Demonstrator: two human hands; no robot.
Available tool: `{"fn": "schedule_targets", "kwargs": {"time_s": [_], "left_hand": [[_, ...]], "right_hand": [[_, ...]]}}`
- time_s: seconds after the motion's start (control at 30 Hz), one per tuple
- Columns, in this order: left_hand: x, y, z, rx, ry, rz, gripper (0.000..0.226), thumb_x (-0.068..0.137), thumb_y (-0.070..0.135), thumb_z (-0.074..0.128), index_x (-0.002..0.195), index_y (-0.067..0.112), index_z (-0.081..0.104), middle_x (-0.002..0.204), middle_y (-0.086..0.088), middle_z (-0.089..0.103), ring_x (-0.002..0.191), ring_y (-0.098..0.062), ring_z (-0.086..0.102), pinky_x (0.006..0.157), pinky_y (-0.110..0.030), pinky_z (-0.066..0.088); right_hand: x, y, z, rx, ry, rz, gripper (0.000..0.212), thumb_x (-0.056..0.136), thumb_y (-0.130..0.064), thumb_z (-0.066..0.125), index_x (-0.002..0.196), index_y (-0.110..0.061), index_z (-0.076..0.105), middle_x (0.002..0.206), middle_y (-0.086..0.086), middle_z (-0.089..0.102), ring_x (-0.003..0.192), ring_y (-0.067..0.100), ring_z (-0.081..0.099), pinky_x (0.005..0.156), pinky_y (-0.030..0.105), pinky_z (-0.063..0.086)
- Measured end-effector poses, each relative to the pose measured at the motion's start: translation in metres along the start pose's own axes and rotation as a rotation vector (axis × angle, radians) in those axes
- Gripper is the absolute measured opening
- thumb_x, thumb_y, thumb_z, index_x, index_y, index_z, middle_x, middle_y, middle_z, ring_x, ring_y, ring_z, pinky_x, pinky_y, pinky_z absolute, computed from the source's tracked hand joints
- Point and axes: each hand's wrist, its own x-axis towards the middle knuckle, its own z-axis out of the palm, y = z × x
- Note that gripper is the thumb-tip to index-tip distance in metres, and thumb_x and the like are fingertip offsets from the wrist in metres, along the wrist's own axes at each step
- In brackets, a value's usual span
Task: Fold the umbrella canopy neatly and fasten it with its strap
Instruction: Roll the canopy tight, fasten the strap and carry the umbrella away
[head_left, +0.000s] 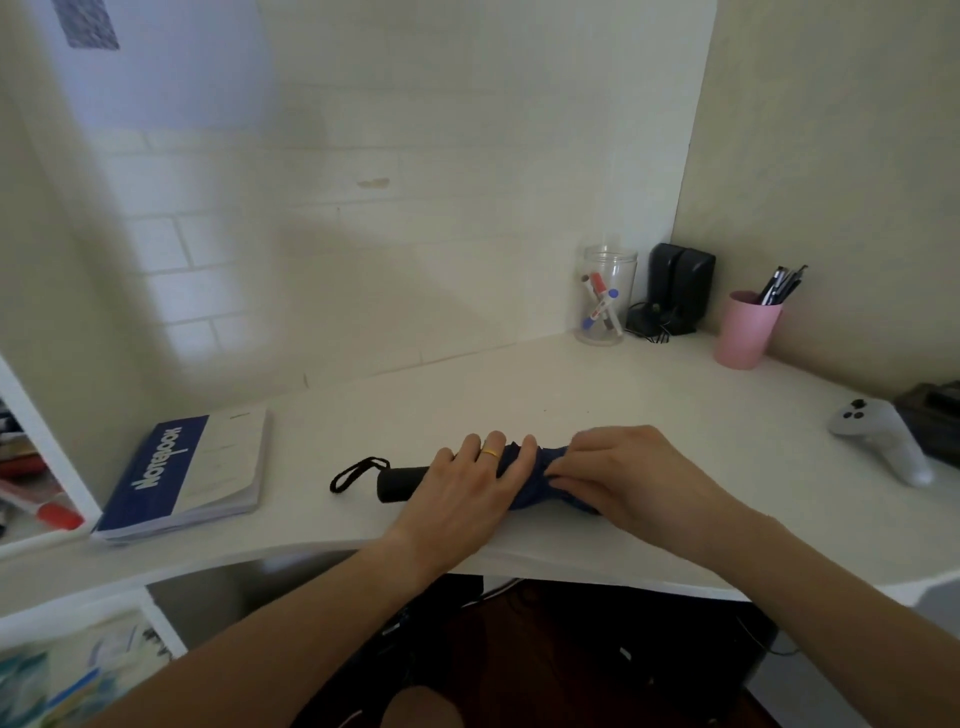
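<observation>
A white bench (519, 395) with a curved front edge fills the corner under a tiled wall; on it, at the left, lies a blue-and-white notebook (192, 470); near the front edge lies a folded blue umbrella (519, 475), its black handle (402, 483) and wrist loop (358, 472) pointing left; in the far corner stand a clear jar (605, 296) holding markers, black speakers (680, 288) and a pink cup (745, 330) of pens; at the right rests a white controller (883, 439), beside a dark box (932, 421).
</observation>
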Motion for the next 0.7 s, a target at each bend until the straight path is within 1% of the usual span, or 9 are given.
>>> {"fn": "schedule_targets", "kwargs": {"time_s": [0.07, 0.13, 0.2, 0.23, 0.3, 0.43, 0.53, 0.6, 0.7], "left_hand": [[-0.004, -0.003, -0.002, 0.039, 0.076, 0.048, 0.057, 0.094, 0.015, 0.045, 0.15, 0.009, 0.036, 0.115, -0.02, 0.057, 0.086, -0.033, 0.058, 0.061, -0.043, 0.049], [-0.01, -0.001, -0.004, 0.097, 0.132, 0.056, 0.055, 0.096, 0.013, 0.038, 0.15, 0.009, 0.037, 0.113, -0.02, 0.058, 0.088, -0.033, 0.058, 0.065, -0.045, 0.05], [-0.012, 0.0, -0.004, 0.123, 0.17, 0.074, 0.053, 0.097, 0.013, 0.038, 0.15, 0.009, 0.038, 0.113, -0.021, 0.058, 0.091, -0.034, 0.058, 0.069, -0.046, 0.051], [-0.013, 0.001, -0.003, 0.123, 0.175, 0.075, 0.052, 0.098, 0.013, 0.038, 0.149, 0.008, 0.038, 0.114, -0.021, 0.058, 0.092, -0.034, 0.058, 0.071, -0.046, 0.051], [-0.016, 0.002, -0.003, 0.14, 0.203, 0.064, 0.049, 0.098, 0.012, 0.039, 0.147, 0.007, 0.041, 0.114, -0.02, 0.059, 0.094, -0.034, 0.059, 0.073, -0.046, 0.052], [-0.016, 0.002, -0.005, 0.139, 0.271, 0.073, 0.039, 0.102, 0.009, 0.035, 0.137, 0.003, 0.051, 0.109, -0.017, 0.063, 0.09, -0.033, 0.06, 0.071, -0.044, 0.051], [-0.016, 0.002, -0.004, 0.122, 0.292, 0.083, 0.036, 0.103, 0.007, 0.036, 0.135, 0.002, 0.052, 0.107, -0.017, 0.062, 0.087, -0.032, 0.06, 0.07, -0.044, 0.052], [-0.016, 0.001, -0.003, 0.115, 0.305, 0.085, 0.036, 0.103, 0.006, 0.037, 0.134, 0.001, 0.052, 0.107, -0.017, 0.062, 0.087, -0.033, 0.061, 0.071, -0.044, 0.052], [-0.016, -0.001, -0.001, 0.115, 0.322, 0.088, 0.036, 0.102, 0.006, 0.038, 0.134, 0.001, 0.053, 0.109, -0.017, 0.062, 0.089, -0.033, 0.061, 0.071, -0.044, 0.052]], "right_hand": [[0.004, 0.006, -0.001, 0.082, -0.019, 0.065, 0.017, 0.094, -0.026, 0.063, 0.093, -0.02, 0.079, 0.081, -0.003, 0.07, 0.068, 0.012, 0.064, 0.063, 0.033, 0.054], [0.005, 0.012, 0.004, 0.184, -0.008, 0.144, 0.012, 0.091, -0.026, 0.071, 0.094, -0.019, 0.08, 0.095, -0.004, 0.072, 0.078, 0.009, 0.067, 0.072, 0.031, 0.056], [0.004, 0.019, 0.013, 0.261, 0.016, 0.237, 0.011, 0.088, -0.027, 0.075, 0.093, -0.019, 0.081, 0.109, -0.006, 0.072, 0.086, 0.008, 0.069, 0.079, 0.03, 0.058], [0.003, 0.021, 0.015, 0.308, 0.023, 0.288, 0.011, 0.086, -0.027, 0.077, 0.093, -0.019, 0.082, 0.11, -0.007, 0.073, 0.087, 0.008, 0.07, 0.08, 0.03, 0.058], [0.004, 0.023, 0.02, 0.425, 0.035, 0.387, 0.013, 0.083, -0.025, 0.081, 0.094, -0.019, 0.083, 0.104, -0.009, 0.077, 0.086, 0.007, 0.072, 0.081, 0.03, 0.06], [0.008, 0.027, 0.021, 0.618, 0.042, 0.542, 0.014, 0.077, -0.018, 0.087, 0.09, -0.016, 0.084, 0.088, -0.005, 0.081, 0.08, 0.004, 0.075, 0.081, 0.03, 0.061], [0.012, 0.032, 0.018, 0.692, 0.003, 0.614, 0.011, 0.075, -0.018, 0.088, 0.085, -0.015, 0.084, 0.082, -0.002, 0.081, 0.08, 0.011, 0.076, 0.083, 0.035, 0.063], [0.019, 0.035, 0.014, 0.733, -0.048, 0.69, 0.012, 0.072, -0.017, 0.09, 0.082, -0.014, 0.084, 0.08, 0.001, 0.081, 0.08, 0.014, 0.077, 0.083, 0.036, 0.063], [0.029, 0.036, 0.01, 0.763, -0.119, 0.755, 0.015, 0.067, -0.016, 0.093, 0.078, -0.013, 0.084, 0.078, 0.006, 0.081, 0.08, 0.021, 0.076, 0.08, 0.037, 0.062]]}}
